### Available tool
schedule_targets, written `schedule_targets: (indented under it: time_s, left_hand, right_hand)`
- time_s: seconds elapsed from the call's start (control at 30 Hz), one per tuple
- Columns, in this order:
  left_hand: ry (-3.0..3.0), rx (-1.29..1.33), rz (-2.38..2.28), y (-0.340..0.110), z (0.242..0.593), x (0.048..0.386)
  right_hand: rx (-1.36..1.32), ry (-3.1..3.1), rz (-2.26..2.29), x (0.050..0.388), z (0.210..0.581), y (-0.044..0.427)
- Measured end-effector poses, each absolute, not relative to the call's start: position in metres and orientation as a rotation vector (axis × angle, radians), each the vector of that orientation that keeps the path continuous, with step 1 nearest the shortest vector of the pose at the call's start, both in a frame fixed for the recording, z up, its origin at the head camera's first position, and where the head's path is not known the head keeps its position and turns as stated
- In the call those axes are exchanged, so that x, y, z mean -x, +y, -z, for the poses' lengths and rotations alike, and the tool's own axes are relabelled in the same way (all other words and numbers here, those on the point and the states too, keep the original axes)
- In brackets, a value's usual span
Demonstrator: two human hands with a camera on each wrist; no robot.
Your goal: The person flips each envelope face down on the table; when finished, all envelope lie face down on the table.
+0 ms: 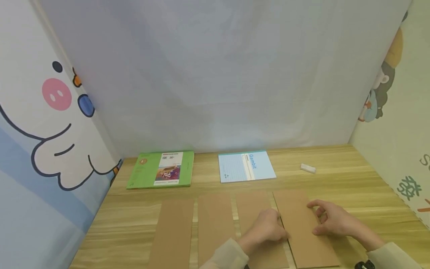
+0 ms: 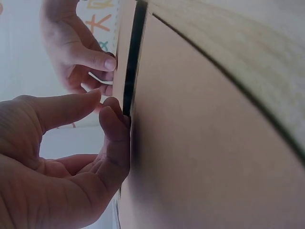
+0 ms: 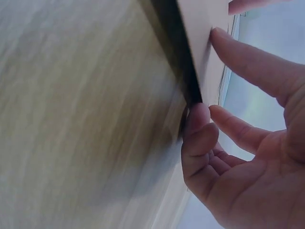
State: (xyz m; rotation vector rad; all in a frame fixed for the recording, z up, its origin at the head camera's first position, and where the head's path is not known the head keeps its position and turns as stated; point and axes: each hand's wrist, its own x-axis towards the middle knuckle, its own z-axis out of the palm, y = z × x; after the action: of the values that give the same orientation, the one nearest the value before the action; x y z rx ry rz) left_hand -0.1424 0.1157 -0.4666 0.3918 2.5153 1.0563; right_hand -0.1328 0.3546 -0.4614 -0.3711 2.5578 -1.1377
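Observation:
Several tan cardboard strips lie side by side on the table. Both hands are at the rightmost cardboard strip, which is raised a little off the wood. My left hand has its curled fingertips at that strip's left edge, the thumb above them; its knuckles lie over the neighbouring cardboard strip. On the opposite edge, my right hand grips the same strip. In the right wrist view its thumb presses the top face, while a bent finger is tucked at the edge.
Two more cardboard strips lie to the left, the outer strip and the inner strip. Along the back are a green book, a light blue notebook and a white eraser. A pale curtain hangs behind the table.

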Motion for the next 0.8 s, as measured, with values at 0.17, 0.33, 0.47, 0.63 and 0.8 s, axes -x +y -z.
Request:
schedule_targets:
  time_s: [0.17, 0.33, 0.47, 0.63, 0.8]
  left_hand:
    - [2.487, -0.352, -1.105, 0.117, 0.466, 0.141]
    - [2.481, -0.341, -1.110, 0.118, 0.465, 0.141]
    - [2.467, -0.333, -1.123, 0.118, 0.465, 0.142]
    - [2.430, -0.336, -1.171, 0.116, 0.466, 0.142]
    - [2.316, -0.443, -1.328, 0.096, 0.463, 0.139]
  right_hand:
    - [0.390, 2.593, 1.098, 0.133, 0.464, 0.355]
    - [0.387, 2.617, 1.071, 0.133, 0.464, 0.354]
    - [0.382, 2.634, 1.055, 0.133, 0.462, 0.353]
    - [0.370, 2.638, 1.050, 0.133, 0.462, 0.353]
    - [0.382, 2.646, 1.073, 0.133, 0.464, 0.354]
